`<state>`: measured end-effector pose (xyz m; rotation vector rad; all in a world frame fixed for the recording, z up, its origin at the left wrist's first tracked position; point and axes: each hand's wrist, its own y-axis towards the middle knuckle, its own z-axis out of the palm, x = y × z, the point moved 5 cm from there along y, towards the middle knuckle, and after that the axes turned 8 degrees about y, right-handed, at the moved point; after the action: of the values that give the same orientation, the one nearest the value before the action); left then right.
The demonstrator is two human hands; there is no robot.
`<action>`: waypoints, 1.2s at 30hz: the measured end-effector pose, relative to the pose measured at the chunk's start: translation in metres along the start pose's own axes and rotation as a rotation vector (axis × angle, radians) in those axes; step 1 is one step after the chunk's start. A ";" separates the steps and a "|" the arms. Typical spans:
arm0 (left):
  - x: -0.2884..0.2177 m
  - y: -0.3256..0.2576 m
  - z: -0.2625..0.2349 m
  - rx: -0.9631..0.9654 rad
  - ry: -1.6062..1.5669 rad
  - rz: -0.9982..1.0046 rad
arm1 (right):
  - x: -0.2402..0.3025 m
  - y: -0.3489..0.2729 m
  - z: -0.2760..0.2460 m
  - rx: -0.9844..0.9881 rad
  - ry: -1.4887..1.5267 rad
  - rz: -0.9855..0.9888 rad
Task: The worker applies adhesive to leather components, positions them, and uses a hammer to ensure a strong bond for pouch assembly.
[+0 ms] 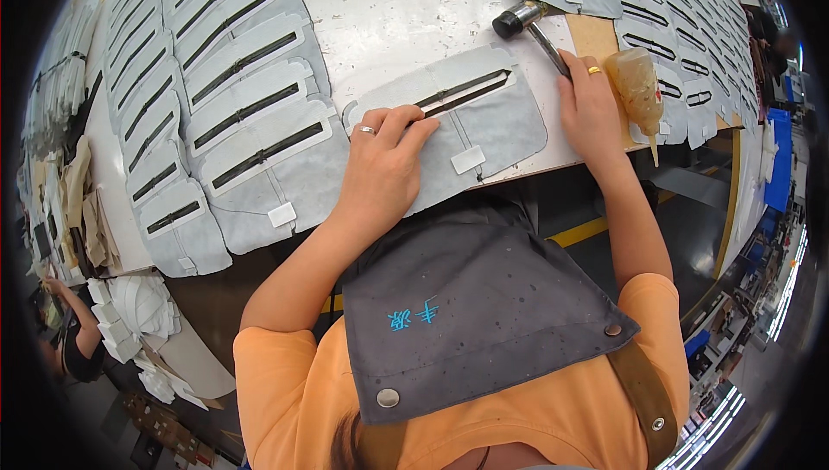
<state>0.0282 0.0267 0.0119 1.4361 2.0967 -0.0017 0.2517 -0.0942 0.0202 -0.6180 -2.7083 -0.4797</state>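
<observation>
Left fingers (393,122) bunched on grey panel (509,120) mid-frame, pinch unclear, likely limp, light, take by edges; right fingers (580,67) grip hammer (544,44) upper right, probably head-heavy.

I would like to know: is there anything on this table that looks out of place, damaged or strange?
Yes, slightly. The amber bottle points its nozzle past the near edge of the white tabletop, an awkward place if it drips. The tabletop itself shows dark scuffs, so it looks worn.
</observation>
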 end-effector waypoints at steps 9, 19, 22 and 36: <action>-0.001 -0.004 -0.003 -0.044 -0.011 0.002 | 0.074 -0.030 -0.006 0.574 0.093 -0.200; -0.003 -0.002 -0.004 0.021 0.106 0.049 | 0.070 -0.037 -0.007 0.485 0.069 -0.174; 0.005 0.016 -0.012 0.111 0.067 0.029 | 0.049 -0.032 -0.006 0.419 0.082 -0.135; 0.035 0.006 0.000 0.397 -0.848 -0.743 | 0.007 -0.017 -0.033 -0.232 0.062 -0.121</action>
<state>0.0246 0.0588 -0.0026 0.5559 1.7788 -1.1498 0.2455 -0.1192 0.0482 -0.4895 -2.6627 -0.8380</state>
